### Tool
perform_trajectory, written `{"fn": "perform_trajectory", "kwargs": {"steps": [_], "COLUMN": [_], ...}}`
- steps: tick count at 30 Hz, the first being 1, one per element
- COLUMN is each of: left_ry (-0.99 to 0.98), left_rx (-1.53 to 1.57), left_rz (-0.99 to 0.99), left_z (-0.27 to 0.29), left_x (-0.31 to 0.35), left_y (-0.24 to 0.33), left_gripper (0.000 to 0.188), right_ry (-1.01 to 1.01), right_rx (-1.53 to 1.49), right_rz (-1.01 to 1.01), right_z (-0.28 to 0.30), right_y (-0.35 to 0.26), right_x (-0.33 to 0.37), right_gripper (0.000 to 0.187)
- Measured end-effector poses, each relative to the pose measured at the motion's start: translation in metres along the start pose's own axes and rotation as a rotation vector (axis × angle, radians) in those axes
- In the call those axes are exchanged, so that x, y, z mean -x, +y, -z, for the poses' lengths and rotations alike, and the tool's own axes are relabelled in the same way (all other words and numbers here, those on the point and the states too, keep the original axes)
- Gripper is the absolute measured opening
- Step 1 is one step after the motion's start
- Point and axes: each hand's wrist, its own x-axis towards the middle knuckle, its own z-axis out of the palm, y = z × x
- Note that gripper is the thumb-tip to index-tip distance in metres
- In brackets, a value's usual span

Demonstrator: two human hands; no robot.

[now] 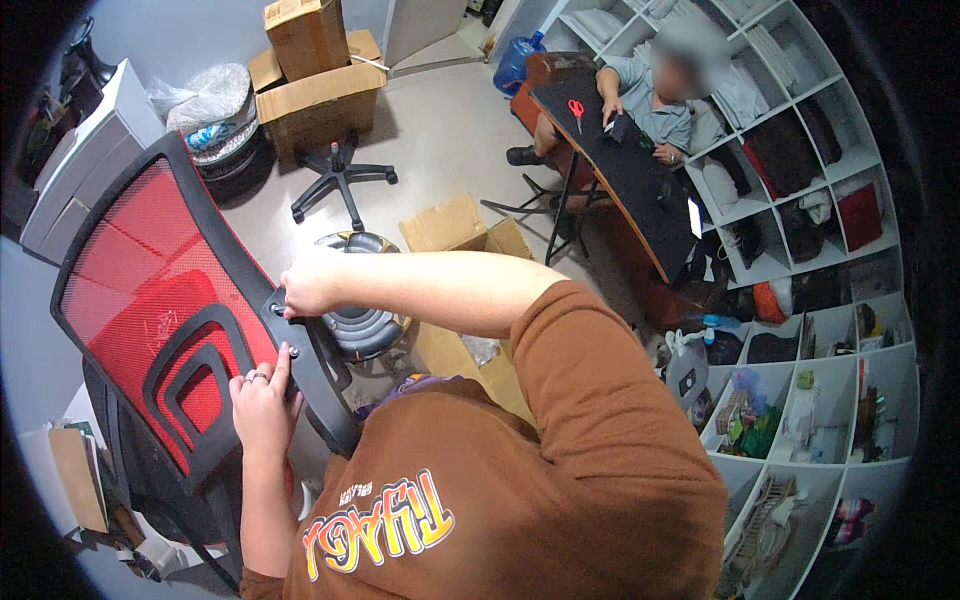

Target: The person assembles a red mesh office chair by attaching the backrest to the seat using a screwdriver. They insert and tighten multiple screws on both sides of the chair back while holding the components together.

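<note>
A chair backrest (pixel 150 290) with red mesh and a black frame stands tilted at the left. A black bracket (pixel 318 385) runs along its lower edge, with bolt heads in it. My left hand (pixel 262 408), wearing a ring, has its index finger stretched out to touch one bolt (pixel 293 352); the other fingers are partly curled. At the upper part of the bracket my right hand (pixel 312 283) is closed, its fingertips pressed down by another bolt (pixel 278 309). What those fingertips grip, if anything, is hidden.
A black five-star chair base (pixel 342 178) stands on the floor near cardboard boxes (pixel 318 110). Beyond my right arm lie a round black object (pixel 362 325) and an opened carton (pixel 445 225). Another person sits at a black table (pixel 620 170) with red scissors (pixel 576 108). White shelves (pixel 850 255) line the right.
</note>
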Motion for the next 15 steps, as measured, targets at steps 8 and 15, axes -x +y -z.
{"fn": "perform_trajectory", "kwargs": {"steps": [8, 15], "left_ry": [0.005, 0.002], "left_rx": [-0.003, 0.045], "left_rz": [-0.010, 0.002], "left_z": [0.001, -0.003], "left_x": [0.000, 0.001], "left_y": [0.000, -0.002], "left_gripper": [0.075, 0.081], "right_ry": [0.150, 0.198], "right_rx": [-0.117, -0.257], "right_rz": [-0.095, -0.268], "right_z": [-0.024, -0.026], "right_y": [-0.008, -0.039], "right_x": [0.003, 0.011], "right_gripper": [0.050, 0.047]}}
